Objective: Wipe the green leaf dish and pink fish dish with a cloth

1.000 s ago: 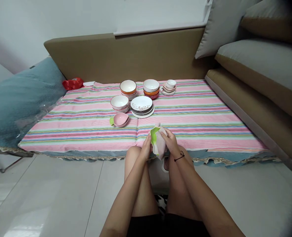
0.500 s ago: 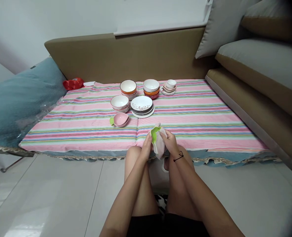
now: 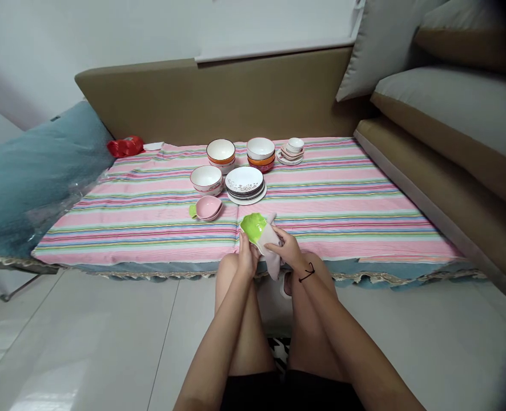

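Above my knees, my left hand (image 3: 248,254) grips the edge of a shiny green leaf-shaped dish (image 3: 253,226), tilted with its inside facing up. My right hand (image 3: 288,246) pinches a pale pinkish-grey cloth (image 3: 272,245) against the dish's right side. The cloth covers that part of the dish and hangs below it. Nearest on the striped bedspread are two stacked pink dishes (image 3: 208,207) with a green leaf-like handle, to the left of my hands. Behind the held dish stands a stack of plates (image 3: 245,180), the top one white with a floral pattern.
Stacked bowls (image 3: 207,178), orange-banded bowls (image 3: 221,151) and more bowls (image 3: 261,149) stand farther back. Small dishes (image 3: 294,147) are piled to their right. A red shiny bundle (image 3: 125,146) lies at the far left. Cushions (image 3: 445,131) line the right side.
The green dish has turned and shifted left, so more of its inside shows. My left hand moved slightly left with it, and the cloth now lies over the right side.
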A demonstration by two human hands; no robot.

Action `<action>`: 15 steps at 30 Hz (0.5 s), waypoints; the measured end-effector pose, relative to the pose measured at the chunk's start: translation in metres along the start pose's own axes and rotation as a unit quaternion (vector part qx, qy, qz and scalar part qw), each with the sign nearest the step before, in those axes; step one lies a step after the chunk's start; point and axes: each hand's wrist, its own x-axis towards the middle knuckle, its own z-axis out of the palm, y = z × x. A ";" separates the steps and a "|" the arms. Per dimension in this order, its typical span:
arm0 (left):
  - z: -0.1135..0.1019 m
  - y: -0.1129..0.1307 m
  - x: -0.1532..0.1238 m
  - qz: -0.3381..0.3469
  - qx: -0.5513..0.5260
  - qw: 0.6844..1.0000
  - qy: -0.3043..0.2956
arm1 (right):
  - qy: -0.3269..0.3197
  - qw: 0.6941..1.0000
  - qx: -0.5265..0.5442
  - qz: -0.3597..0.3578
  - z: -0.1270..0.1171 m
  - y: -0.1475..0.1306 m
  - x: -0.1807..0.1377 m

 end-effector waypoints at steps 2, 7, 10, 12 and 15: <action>0.002 0.001 0.000 -0.010 -0.010 1.000 -0.007 | 0.002 1.000 0.000 0.001 0.000 0.000 0.000; 0.001 0.000 0.000 -0.035 0.013 0.999 0.005 | 0.030 0.999 -0.013 -0.004 0.000 0.002 0.001; -0.003 -0.002 0.001 -0.013 0.054 0.998 0.032 | 0.042 0.999 -0.028 -0.009 0.000 0.001 0.000; -0.005 -0.002 0.000 0.004 0.086 0.996 0.024 | 0.058 0.997 -0.039 -0.010 -0.001 0.000 0.001; -0.007 -0.002 0.000 0.024 0.145 0.989 -0.010 | 0.094 0.993 -0.066 0.004 -0.004 0.002 0.002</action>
